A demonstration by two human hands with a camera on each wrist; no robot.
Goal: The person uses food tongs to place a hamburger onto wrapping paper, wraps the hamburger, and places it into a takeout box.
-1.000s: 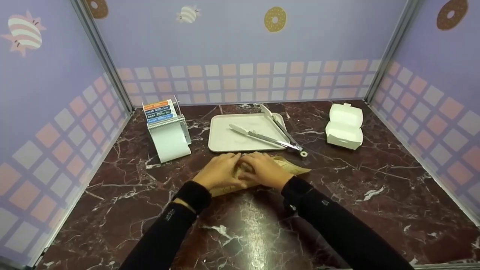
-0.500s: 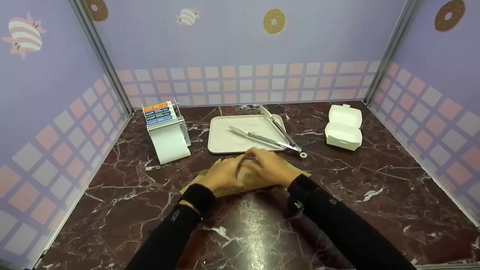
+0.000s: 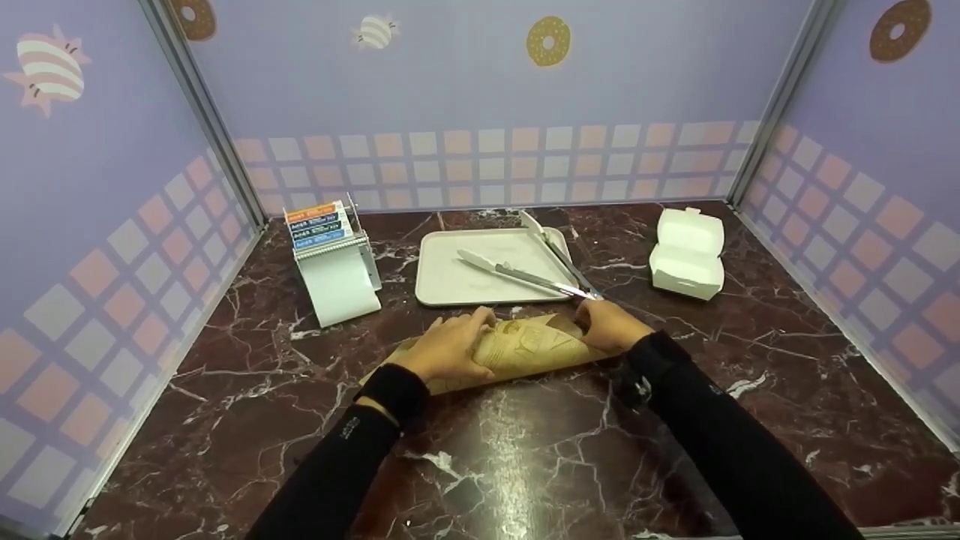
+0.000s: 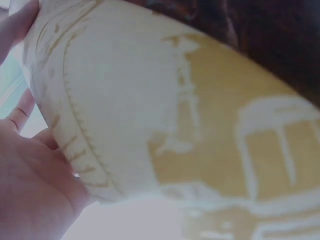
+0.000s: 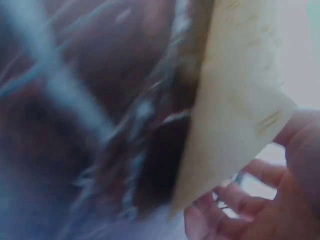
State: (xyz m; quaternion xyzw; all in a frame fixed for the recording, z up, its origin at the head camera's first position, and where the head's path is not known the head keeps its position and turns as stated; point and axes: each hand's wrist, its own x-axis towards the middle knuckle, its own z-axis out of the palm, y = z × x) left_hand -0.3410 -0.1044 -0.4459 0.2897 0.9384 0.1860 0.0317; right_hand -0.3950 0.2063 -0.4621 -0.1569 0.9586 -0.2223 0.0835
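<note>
A tan printed sheet of food wrapping paper (image 3: pixel 532 348), rolled into a long bundle, lies on the table with flattened ends. What it contains is hidden. My left hand (image 3: pixel 446 346) holds the left half, fingers over the far side and thumb along the near side. At the right end, my right hand (image 3: pixel 611 326) pinches the paper. Close up in the left wrist view, the printed paper (image 4: pixel 125 105) bulges past the left hand (image 4: pixel 37 175). The right wrist view has a pointed paper corner (image 5: pixel 235 115) against the fingers of the right hand (image 5: pixel 270 200).
Behind the bundle stands a cream tray (image 3: pixel 442 277) with tongs (image 3: pixel 517 276) across it, their handle end overhanging near my right hand. A label dispenser (image 3: pixel 330 240) with a hanging white strip is at left. An open white clamshell box (image 3: pixel 688 255) sits at right.
My right hand has moved right, from the bundle's middle to its right end, uncovering the printed paper. My left hand has shifted only slightly and stays on the left half.
</note>
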